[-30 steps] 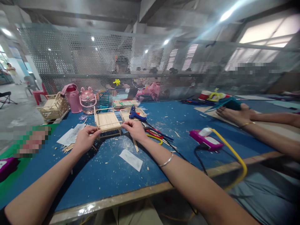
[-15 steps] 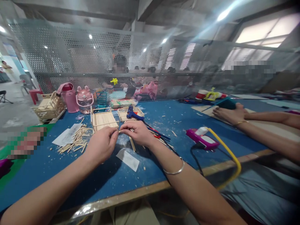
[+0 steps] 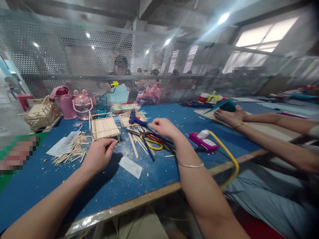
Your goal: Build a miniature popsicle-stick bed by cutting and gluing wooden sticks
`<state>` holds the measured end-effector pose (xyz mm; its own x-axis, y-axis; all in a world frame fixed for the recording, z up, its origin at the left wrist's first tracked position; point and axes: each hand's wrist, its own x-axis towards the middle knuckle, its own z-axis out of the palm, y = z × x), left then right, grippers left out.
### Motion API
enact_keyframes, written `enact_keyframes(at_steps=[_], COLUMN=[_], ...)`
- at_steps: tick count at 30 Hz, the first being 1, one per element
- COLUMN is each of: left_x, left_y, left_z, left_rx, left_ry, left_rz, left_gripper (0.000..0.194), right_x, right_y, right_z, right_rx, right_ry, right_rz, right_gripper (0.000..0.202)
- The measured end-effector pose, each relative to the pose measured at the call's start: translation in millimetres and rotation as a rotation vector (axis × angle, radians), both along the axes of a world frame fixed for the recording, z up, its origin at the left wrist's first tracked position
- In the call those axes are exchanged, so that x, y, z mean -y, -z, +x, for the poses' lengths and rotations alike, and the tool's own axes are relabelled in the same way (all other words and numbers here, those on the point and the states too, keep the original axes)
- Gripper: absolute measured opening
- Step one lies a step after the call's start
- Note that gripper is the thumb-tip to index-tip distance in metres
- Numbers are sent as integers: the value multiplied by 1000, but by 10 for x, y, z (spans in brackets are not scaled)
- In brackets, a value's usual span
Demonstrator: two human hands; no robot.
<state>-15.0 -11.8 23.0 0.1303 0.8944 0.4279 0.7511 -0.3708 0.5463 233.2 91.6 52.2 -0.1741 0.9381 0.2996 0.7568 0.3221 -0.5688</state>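
My left fingers [image 3: 111,146] are pinched nearly together at the near corner of the small stick frame [image 3: 104,128]; I can't tell whether a sliver of stick is between them. The frame stands upright on the tabletop [image 3: 159,172], just beyond them. My right fingers [image 3: 156,123] are loosely curled, with no clear hold visible, just beside the blue glue gun [image 3: 139,121]. A light pinch seems best, since the thin rails could flex or snap. I'd lift my right wrist over the yellow-handled tool [image 3: 159,147], so nothing snags.
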Motion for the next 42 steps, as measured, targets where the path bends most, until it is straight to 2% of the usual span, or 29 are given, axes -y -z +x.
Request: enact_keyframes(at_steps=[3, 6, 11, 17, 19, 22, 25, 27, 29, 34, 39, 42], left_x=[8, 8, 5, 15, 20, 33, 62, 90, 116, 140, 156, 204], left_y=[2, 13, 48, 48, 46, 40, 26, 16, 12, 18, -64, -132], left_z=[-11, -1, 3, 14, 30, 62, 100, 131, 166, 228, 195, 183], left_rx=[-25, -37, -31, -2, 39, 166, 303, 357, 376, 367, 314, 306], left_ry=[8, 9, 35, 48, 61, 100, 248, 358, 412, 453, 347, 388], left_rz=[36, 41, 27, 9, -19, -74, -113, -170, -226, -255, -73, -2], left_gripper=[32, 31, 30, 29, 29, 28, 26, 26, 25, 25, 25, 25], right_x=[20, 59, 22, -16, 14, 86, 177, 247, 320, 434, 453, 530], right_y=[2, 4, 51, 67, 22, -69, -141, -162, -164, -125, -24, 55], right_z=[73, 64, 92, 133, 171, 216, 149, 19, -150, -476, -616, -731], right_rx=[332, 455, 513, 446, 352, -35, -479, -647, -700, -731, -995, -1128], right_ry=[79, 153, 100, 34, -18, -141, -245, -307, -384, -528, -664, -807], right_rz=[-152, -200, -326, -313, -273, -206, -159, -145, -182, -283, -433, -553], right_gripper=[26, 18, 22, 14, 20, 27, 33, 33, 31, 23, 24, 29])
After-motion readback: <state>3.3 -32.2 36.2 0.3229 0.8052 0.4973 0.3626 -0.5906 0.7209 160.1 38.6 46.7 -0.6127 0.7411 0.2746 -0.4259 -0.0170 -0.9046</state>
